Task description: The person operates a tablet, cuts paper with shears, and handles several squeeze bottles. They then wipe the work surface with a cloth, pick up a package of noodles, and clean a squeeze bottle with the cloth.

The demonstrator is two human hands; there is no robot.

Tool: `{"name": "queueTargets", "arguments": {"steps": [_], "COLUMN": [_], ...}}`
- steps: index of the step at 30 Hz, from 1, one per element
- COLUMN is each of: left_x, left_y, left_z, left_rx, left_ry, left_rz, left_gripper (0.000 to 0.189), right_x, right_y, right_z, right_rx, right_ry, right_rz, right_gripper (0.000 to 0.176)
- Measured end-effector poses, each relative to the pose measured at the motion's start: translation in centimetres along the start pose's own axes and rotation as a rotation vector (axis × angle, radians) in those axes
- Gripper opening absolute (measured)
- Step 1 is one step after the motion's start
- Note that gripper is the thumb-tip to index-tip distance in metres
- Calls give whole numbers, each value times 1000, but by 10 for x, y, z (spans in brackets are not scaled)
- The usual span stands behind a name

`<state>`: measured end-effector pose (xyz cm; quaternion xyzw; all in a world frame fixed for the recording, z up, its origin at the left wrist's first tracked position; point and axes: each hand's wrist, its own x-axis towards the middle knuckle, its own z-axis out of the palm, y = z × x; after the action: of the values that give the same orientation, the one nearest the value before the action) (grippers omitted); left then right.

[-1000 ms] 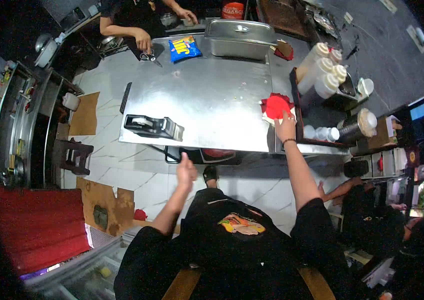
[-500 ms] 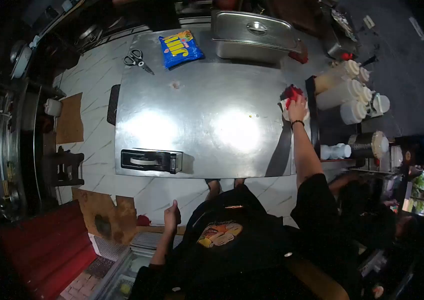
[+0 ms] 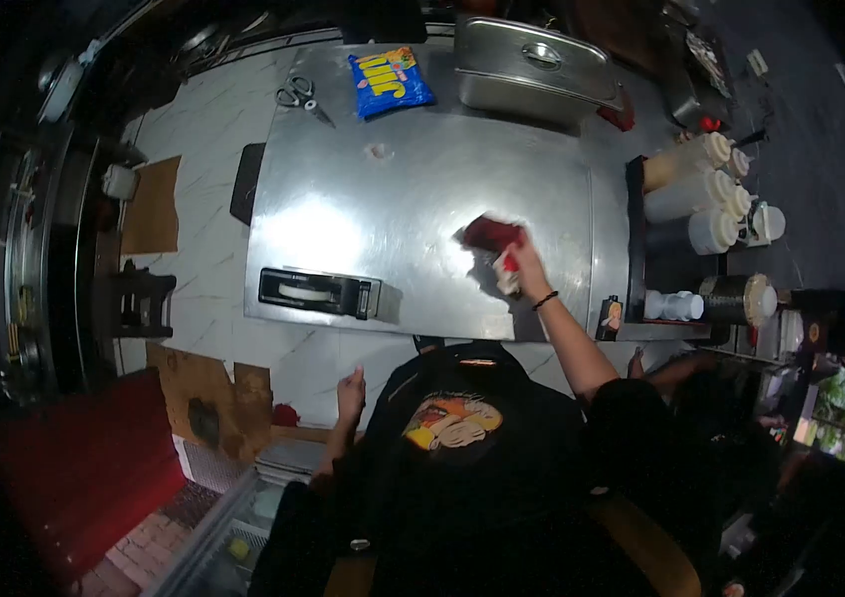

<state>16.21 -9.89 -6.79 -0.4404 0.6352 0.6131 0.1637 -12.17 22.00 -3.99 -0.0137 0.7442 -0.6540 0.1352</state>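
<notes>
My right hand [image 3: 524,264] is closed on a red and white cloth [image 3: 492,235], which hangs over or touches the right part of the steel table [image 3: 422,164]; its edge is blurred. My left hand [image 3: 352,390] is low in front of the table's near edge, close to my body, with its fingers curled and nothing visible in them. A black tape dispenser [image 3: 319,295] sits at the near left corner. Scissors [image 3: 304,99] and a blue and yellow packet [image 3: 389,84] lie at the far side.
A lidded steel container [image 3: 536,75] stands at the far right. Squeeze bottles [image 3: 696,199] and a white-lidded jar [image 3: 738,298] line the right side. A stool [image 3: 144,300] and cardboard [image 3: 153,206] are on the floor to the left. Part of another person's arm [image 3: 686,370] shows at the lower right.
My right hand has moved left with the cloth, away from the table's right edge. The camera view has shifted a little. My left hand remains low near my body.
</notes>
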Motion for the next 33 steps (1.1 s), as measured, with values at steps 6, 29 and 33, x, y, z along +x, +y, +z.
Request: {"name": "queueTargets", "arguments": {"steps": [6,29,33], "left_x": [27,21,152], "left_y": [-25,357,372], "left_z": [-22,17,75], "left_rx": [230,607,847], "left_ry": [27,128,213], "left_rz": [39,1195,1102], "left_gripper": [57,21,38], "right_x": [-16,21,33], "right_y": [-37,-59,-57], "right_z": [-99,184,149], "right_rx": [-491,-1005,-966], "right_ry": [514,149,-325], "right_rz": [-239,-317,-555], "right_gripper": [32,42,39]}}
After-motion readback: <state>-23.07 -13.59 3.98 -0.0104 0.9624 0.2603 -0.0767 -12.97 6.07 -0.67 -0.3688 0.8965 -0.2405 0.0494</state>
